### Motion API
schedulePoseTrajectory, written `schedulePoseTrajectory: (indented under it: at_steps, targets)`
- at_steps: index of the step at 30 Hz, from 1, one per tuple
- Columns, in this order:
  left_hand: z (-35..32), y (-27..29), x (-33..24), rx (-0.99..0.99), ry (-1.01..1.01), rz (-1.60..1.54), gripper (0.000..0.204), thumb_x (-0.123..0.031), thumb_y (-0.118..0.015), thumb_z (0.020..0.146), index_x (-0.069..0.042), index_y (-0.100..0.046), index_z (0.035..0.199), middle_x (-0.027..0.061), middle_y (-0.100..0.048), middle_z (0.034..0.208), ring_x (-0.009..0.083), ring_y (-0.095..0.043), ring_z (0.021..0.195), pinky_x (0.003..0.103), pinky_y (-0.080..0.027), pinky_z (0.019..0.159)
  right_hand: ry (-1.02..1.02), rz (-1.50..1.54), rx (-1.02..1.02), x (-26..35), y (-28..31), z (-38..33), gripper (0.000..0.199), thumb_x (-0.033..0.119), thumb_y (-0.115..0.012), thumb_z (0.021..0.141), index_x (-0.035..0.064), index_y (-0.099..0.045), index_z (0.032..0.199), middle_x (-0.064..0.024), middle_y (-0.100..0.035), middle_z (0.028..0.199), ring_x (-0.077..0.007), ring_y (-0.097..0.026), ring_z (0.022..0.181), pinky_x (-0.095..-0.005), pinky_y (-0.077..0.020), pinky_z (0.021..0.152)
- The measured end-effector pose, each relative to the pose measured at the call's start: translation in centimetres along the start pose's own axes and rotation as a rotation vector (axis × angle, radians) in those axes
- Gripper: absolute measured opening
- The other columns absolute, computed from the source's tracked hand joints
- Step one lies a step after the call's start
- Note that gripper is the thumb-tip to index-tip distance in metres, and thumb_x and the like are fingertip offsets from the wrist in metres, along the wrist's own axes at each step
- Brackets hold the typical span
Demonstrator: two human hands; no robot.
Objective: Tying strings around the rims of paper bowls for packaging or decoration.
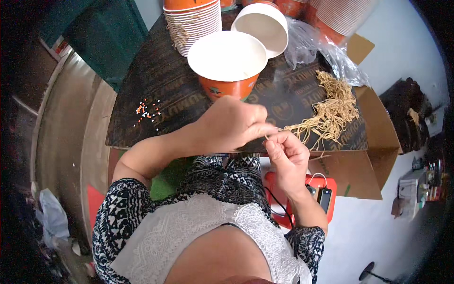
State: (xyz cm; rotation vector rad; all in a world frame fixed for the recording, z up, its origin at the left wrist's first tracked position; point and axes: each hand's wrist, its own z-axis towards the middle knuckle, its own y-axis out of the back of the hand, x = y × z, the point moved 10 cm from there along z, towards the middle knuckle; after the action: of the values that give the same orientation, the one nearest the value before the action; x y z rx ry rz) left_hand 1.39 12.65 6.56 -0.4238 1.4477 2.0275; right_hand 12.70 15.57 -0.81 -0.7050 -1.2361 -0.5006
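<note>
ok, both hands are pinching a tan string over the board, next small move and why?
Probably draw the thin tan string free of the tangled pile of tan strings. The left hand and right hand meet pinched on it at the dark board's near edge, and the strand appears to trail back into that pile. The open orange paper cup stands just beyond.

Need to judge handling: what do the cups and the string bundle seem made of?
Cups: likely coated paper, matte white inside, glossy orange outside, thin rolled rim. String bundle: apparently cotton or jute twine, tan, matte, loose and tangled. Both hands pinch one strand.
</note>
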Motion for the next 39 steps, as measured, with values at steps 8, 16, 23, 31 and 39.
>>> schedulePoseTrajectory:
  at_steps: [8, 16, 23, 31, 39]
  targets:
    - [4.9, 4.6, -1.0, -0.493, -0.159, 0.56, 0.027, -0.026, -0.074, 0.081, -0.003, -0.059, 0.084, 0.0149, -0.062, 0.066, 0.035, -0.063, 0.061, 0.045, -0.05, 0.061, 0.069, -0.027, -0.148, 0.5, 3.1, 0.5, 0.008, 0.005, -0.066, 0.092, -0.0018, -0.068, 0.095, 0.009, -0.053, 0.071, 0.0012, -0.04, 0.061, -0.0164, -0.0307, 0.054]
    - [2.8, 3.2, 2.1, -0.057, 0.101, 0.556, 0.013, -0.015, -0.061, 0.087, -0.007, -0.064, 0.096, 0.017, -0.067, 0.078, 0.0358, -0.066, 0.079, 0.045, -0.05, 0.079, 0.142, -0.097, -0.183, 1.0, 3.9, 0.8, 0.012, 0.006, -0.068, 0.09, -0.0024, -0.071, 0.099, 0.0052, -0.062, 0.082, -0.0005, -0.048, 0.068, -0.0164, -0.0385, 0.06]
    - [-1.5, 4.0, 1.6, 0.092, 0.059, 0.39, 0.006, -0.009, -0.063, 0.085, -0.006, -0.063, 0.09, 0.0105, -0.066, 0.083, 0.0305, -0.064, 0.084, 0.044, -0.046, 0.088, 0.182, -0.153, -0.137, 0.9, 1.8, 0.8, 0.012, 0.004, -0.067, 0.09, -0.0022, -0.071, 0.1, 0.0049, -0.062, 0.078, -0.0007, -0.048, 0.067, -0.017, -0.0391, 0.059]
    - [-3.8, 5.3, -0.5, -0.311, 0.191, 0.133, 0.031, -0.022, -0.059, 0.093, 0.0, -0.063, 0.073, 0.0149, -0.06, 0.062, 0.0327, -0.061, 0.058, 0.038, -0.047, 0.057, 0.273, -0.239, -0.162, 2.2, 0.5, 0.6, 0.009, 0.001, -0.068, 0.088, -0.0031, -0.07, 0.095, 0.0053, -0.057, 0.073, -0.0002, -0.044, 0.062, -0.0176, -0.0359, 0.054]
    - [-2.2, 0.4, -0.2, -0.048, 0.199, -0.291, 0.041, -0.021, -0.057, 0.094, 0.003, -0.055, 0.062, 0.0148, -0.053, 0.055, 0.0249, -0.053, 0.05, 0.037, -0.041, 0.051, 0.471, -0.443, -0.14, 4.6, -1.2, -0.5, 0.007, -0.002, -0.068, 0.082, -0.001, -0.07, 0.089, 0.0001, -0.05, 0.062, -0.0044, -0.04, 0.051, -0.0213, -0.0319, 0.047]
